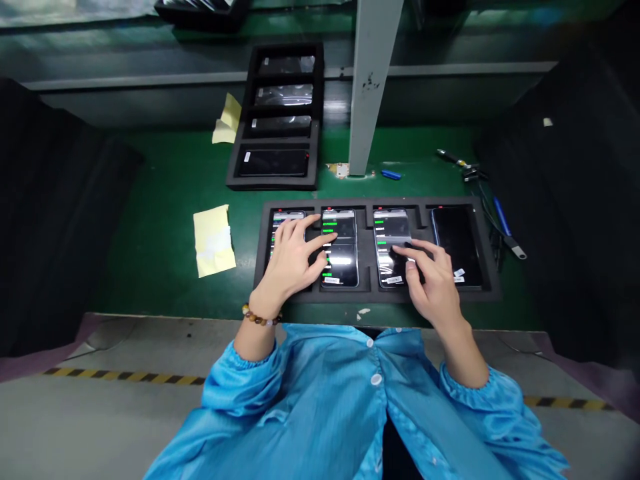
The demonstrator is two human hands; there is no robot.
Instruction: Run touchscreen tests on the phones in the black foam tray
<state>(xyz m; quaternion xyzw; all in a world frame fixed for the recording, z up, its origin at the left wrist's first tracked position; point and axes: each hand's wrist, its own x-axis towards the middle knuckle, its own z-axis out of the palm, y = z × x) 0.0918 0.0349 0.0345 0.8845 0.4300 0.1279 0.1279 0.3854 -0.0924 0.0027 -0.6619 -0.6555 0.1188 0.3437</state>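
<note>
The left hand point(295, 260) is spread, palm down, over the left part of the near tray point(367, 292), with nothing pinched in it. Its index fingertip is at the screen of the 2nd phone point(343, 257), counting from the near tray's left end; whether it presses or just hovers, I cannot tell. The palm and other fingers partly cover the 1st phone point(278, 225), in the near tray's leftmost slot.

The right hand point(433, 280) is also loosely spread, pinching nothing, over the right half of the near tray. Its index fingertip is at the screen of the 3rd phone point(393, 230), and its thumb is by that phone's right edge. These 3 phones are lit, showing lists with some green lines. The 4th phone point(457, 237), in the near tray's rightmost slot, has a dark screen.

Beyond the near tray, toward its left end, is the far tray point(270, 184), with 4 dark-screened devices in its slots. A yellow sheet point(214, 243) lies left of the near tray. Behind the near tray's middle stand a grey post point(367, 87) and, just right of its foot, a blue cap point(391, 175). A blue pen point(501, 217) lies right of the near tray.
</note>
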